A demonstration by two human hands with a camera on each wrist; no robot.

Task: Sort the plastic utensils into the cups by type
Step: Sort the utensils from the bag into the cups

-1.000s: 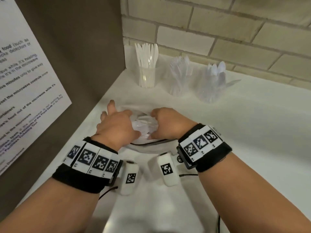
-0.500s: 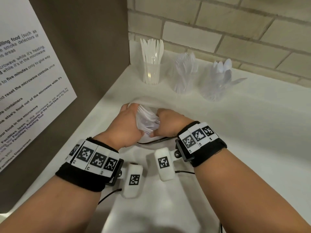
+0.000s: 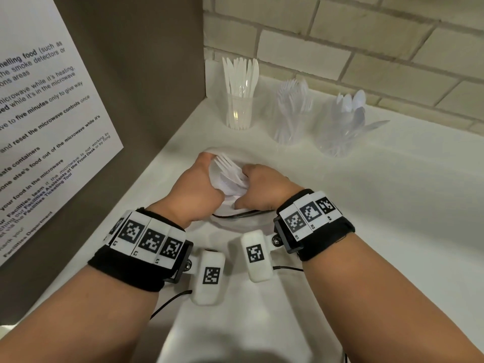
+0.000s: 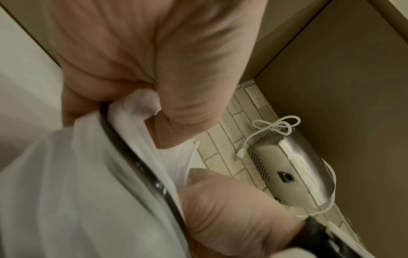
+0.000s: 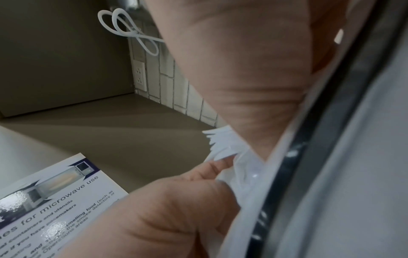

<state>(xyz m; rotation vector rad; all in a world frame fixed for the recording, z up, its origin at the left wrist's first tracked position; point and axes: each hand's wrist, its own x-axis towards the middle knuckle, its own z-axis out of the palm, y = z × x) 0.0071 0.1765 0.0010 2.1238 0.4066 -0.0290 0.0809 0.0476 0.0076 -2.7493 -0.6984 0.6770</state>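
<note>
Your left hand (image 3: 199,191) and right hand (image 3: 264,189) are both curled around one bundle of white plastic forks (image 3: 230,174), tines pointing away from you. The bundle is held over a clear shallow dish (image 3: 235,226) on the white counter (image 3: 366,205), just in front of the three cups. The right wrist view shows the fork tines (image 5: 220,144) sticking out past your fingers; the left wrist view shows your fingers closed on white plastic (image 4: 137,108), with a dark rim line crossing it.

Reference point: the knife cup (image 3: 239,111), a clear cup filled with upright white knives, standing in the counter's back corner against the brick wall (image 3: 340,40). Right of it stands the fork cup (image 3: 290,119), then the spoon cup (image 3: 343,129), with one handle jutting out sideways to the right.

Left of the knife cup, on the brown side panel (image 3: 144,74), hangs a printed notice (image 3: 44,132). Legible fragments: "for microwave use", "smelling food (such as", "smoke detectors", "five minutes only to give way", "reset the microwave controls once", "safe containers", "Facilities Assistants at the Front Desk", "Facilities Ticketing Tool", "Facilities Department".

Both wrists carry black bands (image 3: 131,271) with square black-and-white coded markers; the characters beneath them are too small to read.
</note>
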